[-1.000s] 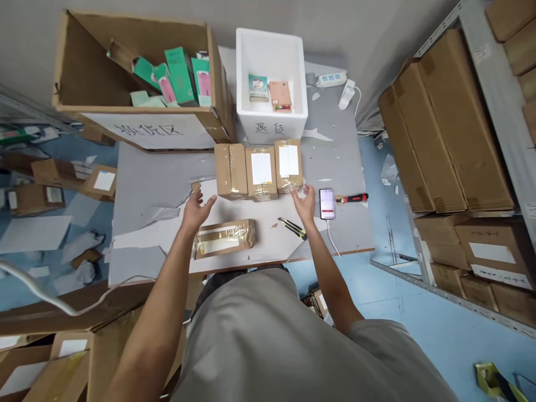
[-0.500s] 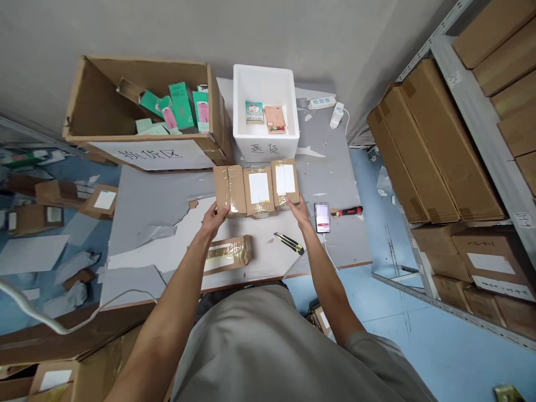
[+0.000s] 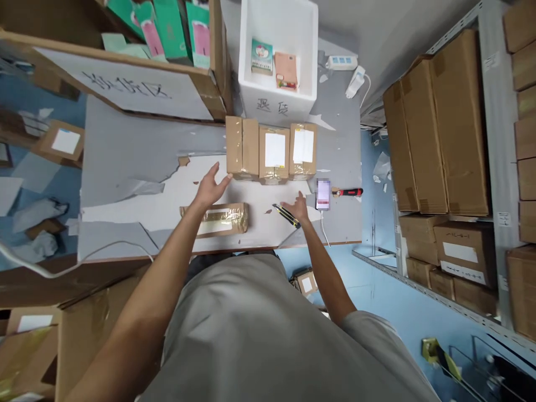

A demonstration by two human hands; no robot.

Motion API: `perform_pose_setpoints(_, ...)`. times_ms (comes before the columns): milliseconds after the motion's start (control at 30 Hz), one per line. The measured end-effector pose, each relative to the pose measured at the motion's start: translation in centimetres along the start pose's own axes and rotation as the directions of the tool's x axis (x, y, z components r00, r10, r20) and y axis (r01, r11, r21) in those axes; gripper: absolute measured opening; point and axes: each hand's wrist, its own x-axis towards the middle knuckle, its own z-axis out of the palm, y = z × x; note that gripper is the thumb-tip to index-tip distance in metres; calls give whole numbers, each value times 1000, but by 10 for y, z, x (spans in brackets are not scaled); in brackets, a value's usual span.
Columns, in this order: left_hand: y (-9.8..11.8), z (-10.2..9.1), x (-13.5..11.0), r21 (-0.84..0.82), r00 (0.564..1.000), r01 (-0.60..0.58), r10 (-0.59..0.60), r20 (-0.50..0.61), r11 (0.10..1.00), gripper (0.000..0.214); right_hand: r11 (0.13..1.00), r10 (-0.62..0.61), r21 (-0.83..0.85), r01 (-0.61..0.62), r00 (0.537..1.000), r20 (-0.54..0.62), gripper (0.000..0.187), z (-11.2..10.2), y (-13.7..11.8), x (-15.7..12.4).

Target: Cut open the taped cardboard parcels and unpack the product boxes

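Note:
Three small taped cardboard boxes stand side by side: a left box (image 3: 243, 146), a middle box (image 3: 274, 153) and a right box (image 3: 304, 149); the middle and right ones carry white labels. My left hand (image 3: 210, 187) is open near the left box's lower corner, fingers spread. Just beside a black and yellow utility knife (image 3: 287, 216) is my right hand (image 3: 298, 207), open and holding nothing; whether it touches the knife I cannot tell. A longer taped box (image 3: 224, 219) lies nearer to me, partly behind my left forearm.
A large carton (image 3: 125, 84) with green boxes and a white foam box (image 3: 278, 106) stand at the back. On the right lie a phone (image 3: 322, 194) on a cable, a red-handled tool (image 3: 350, 192) and a power strip (image 3: 342, 62). Shelving (image 3: 494, 167) with cartons rises beyond.
Both hands have let go of the outer boxes. My right hand has come back towards the knife and opened, while my left has opened beside the row. The camera view has tilted down.

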Motion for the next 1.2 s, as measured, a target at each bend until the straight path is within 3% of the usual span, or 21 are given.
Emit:
perform_pose_setpoints(100,-24,-45,-44,157,994,-45,60,-89,987,91,983,102,-158,-96,994,27,71,21,21,-44)
perform_pose_setpoints(167,-37,-74,-77,199,986,-12,45,-161,980,85,978,118,-179,-109,992,41,46,29,30,-65)
perform_pose_setpoints(300,-57,-105,-131,108,958,174,-142,-250,979,81,983,117,-150,-106,991,68,19,43,24,-93)
perform_pose_setpoints(400,-66,-108,-156,-30,942,281,-282,-180,959,74,999,54,0,-54,989,137,35,64,3,-111)
perform_pose_setpoints(533,-69,-104,-172,-127,950,301,-309,-45,945,49,967,-75,254,32,984,164,59,94,-33,-131)
perform_pose_setpoints(700,-72,-125,-187,-127,964,243,-254,-73,962,40,992,-63,117,49,991,118,64,114,-72,-149)
perform_pose_setpoints(800,-81,-149,-194,9,978,187,-185,-92,982,36,996,-81,48,74,984,159,57,122,-88,-161)
perform_pose_setpoints(900,-93,-167,-195,101,991,130,-127,-33,986,30,989,-89,-104,106,983,158,52,124,-105,-173)
perform_pose_setpoints(1033,-104,-173,-191,55,995,67,-71,70,996,32,943,-171,-275,189,981,90,58,116,-138,-190)
perform_pose_setpoints(1100,-108,-170,-190,33,996,28,-31,87,999,36,897,-249,-340,281,959,137,59,114,-161,-201)
perform_pose_setpoints(1200,-113,-167,-190,4,995,-18,18,102,1000,34,775,-313,-440,454,880,356,57,120,-196,-217)
